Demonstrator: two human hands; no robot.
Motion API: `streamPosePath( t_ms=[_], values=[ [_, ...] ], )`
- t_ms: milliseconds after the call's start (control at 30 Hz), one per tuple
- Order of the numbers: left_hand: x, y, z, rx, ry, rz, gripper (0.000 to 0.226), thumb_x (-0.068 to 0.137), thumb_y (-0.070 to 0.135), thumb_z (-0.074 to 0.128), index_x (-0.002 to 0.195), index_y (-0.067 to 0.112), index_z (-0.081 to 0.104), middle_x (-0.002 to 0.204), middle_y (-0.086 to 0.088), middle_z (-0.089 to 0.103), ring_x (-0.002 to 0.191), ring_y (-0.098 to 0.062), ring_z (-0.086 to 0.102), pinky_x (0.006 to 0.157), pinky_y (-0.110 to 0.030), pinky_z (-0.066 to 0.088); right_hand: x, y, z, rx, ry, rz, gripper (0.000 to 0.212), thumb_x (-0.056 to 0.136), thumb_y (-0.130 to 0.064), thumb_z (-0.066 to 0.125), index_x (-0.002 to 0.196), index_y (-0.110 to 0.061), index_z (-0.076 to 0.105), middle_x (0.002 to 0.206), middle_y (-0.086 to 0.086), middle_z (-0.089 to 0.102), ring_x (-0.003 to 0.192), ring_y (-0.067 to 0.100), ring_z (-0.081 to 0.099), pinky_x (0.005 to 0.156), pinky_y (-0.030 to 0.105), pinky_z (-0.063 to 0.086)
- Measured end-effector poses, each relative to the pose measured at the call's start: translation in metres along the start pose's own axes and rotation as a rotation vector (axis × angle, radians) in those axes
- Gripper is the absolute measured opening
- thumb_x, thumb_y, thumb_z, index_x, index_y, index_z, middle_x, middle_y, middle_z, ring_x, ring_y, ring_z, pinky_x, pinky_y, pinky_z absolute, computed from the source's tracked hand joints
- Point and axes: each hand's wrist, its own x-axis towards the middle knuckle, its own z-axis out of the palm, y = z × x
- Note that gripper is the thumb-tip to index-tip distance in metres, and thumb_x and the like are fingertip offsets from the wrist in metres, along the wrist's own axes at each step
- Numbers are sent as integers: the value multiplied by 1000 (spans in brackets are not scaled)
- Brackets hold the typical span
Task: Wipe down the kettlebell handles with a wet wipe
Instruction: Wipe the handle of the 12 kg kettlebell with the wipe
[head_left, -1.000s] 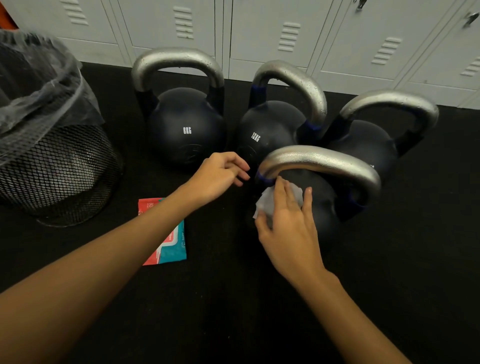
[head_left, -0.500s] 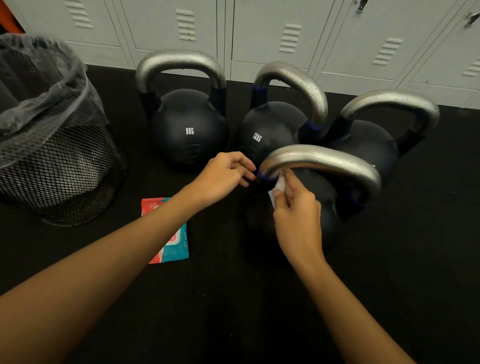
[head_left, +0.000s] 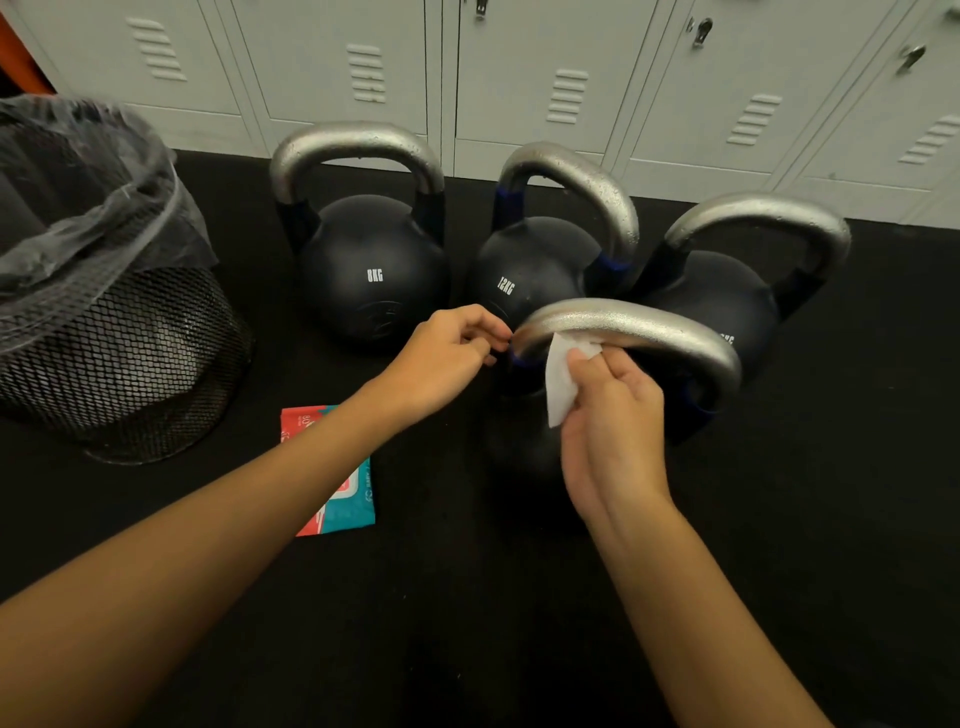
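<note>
Grey lockers (head_left: 519, 78) with vent slots and small latches are running along the far edge of a black floor (head_left: 467, 623), which is spreading dark and matte under everything. A black mesh bin (head_left: 119, 332) lined with a dark plastic bag is standing at the floor's left edge. Four dark kettlebells with bare silver handles are sitting near the lockers: the 8KG bell (head_left: 371, 270) on the left, the 12KG bell (head_left: 524, 280) beside it, a third bell (head_left: 727, 301) to the right, and the near bell (head_left: 519, 447) in front of them, almost lost against the floor. Its handle (head_left: 649, 332) is arching across the front of the 12KG bell and the third bell. A red and teal wipe pack (head_left: 337, 504) is lying flat on the floor between the bin and the near bell, partly covered by the left forearm.

The right hand (head_left: 613, 421) is pinching a white wipe (head_left: 561, 379) between thumb and fingers and holding it against the underside of the handle near its left end. The left hand (head_left: 447, 364) is loosely curled with its fingertips at the handle's left end; whether they are gripping anything cannot be told.
</note>
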Motion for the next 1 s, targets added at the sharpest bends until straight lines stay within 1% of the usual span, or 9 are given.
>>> streamPosePath(
  t_ms=[67,167,300,467,567,700,833,900,1000],
  values=[
    [-1,2,2,23,-10,7,33,92,-3,42,104,21,62,101,3,66,90,-5,63,64,-5,43,-2,6,8,-2,-29,4,33,99,-2,45,126,-15,60,112,-5,71,107,3,65,93,20,49],
    [-1,2,3,31,-20,3,30,93,0,43,107,21,60,106,2,64,93,-8,63,67,-10,44,-6,14,13,-42,-66,17,45,101,-3,43,142,-21,47,126,-10,64,118,2,57,105,24,41],
    [-1,3,3,44,-30,-1,29,94,1,44,109,20,59,108,1,64,92,-8,63,67,-13,44,1,8,9,13,-70,-1,32,101,-3,44,124,-20,58,113,-7,69,111,4,63,97,22,47],
    [0,2,4,31,-18,-3,28,93,1,45,107,20,60,106,0,64,88,-8,64,63,-11,46,-15,14,4,2,-54,30,46,101,-4,45,145,-17,43,119,-14,64,117,4,58,107,27,42],
    [-1,2,4,19,-24,5,28,93,0,45,107,21,59,103,3,62,89,-8,62,68,-12,48,-29,8,-3,-64,-143,72,47,100,-6,47,146,-15,43,131,-3,62,120,7,59,108,30,42],
    [1,0,5,23,21,14,29,91,1,49,100,24,62,102,3,65,94,-10,62,78,-23,46,-23,-27,-11,-296,-223,-168,40,100,-10,52,139,-18,54,126,0,67,118,12,62,107,42,45],
    [-8,20,3,-134,140,151,16,95,16,53,95,29,63,100,5,66,91,-3,60,77,-19,45,-7,-84,-19,-469,-223,-475,35,97,-6,56,131,-16,58,116,-5,71,108,4,66,96,25,51],
    [-19,39,6,-211,133,265,11,94,29,55,96,24,65,95,7,66,89,-3,61,75,-16,45,0,-99,-23,-534,-252,-513,40,96,-6,58,135,-14,56,116,-8,70,107,0,65,90,17,51],
    [-30,64,16,-191,32,365,27,86,42,62,104,23,66,98,4,67,94,-12,61,78,-20,49,7,-104,-29,-518,-279,-480,42,96,-6,59,136,-14,54,117,-6,71,108,3,66,89,18,52]
  ],
)
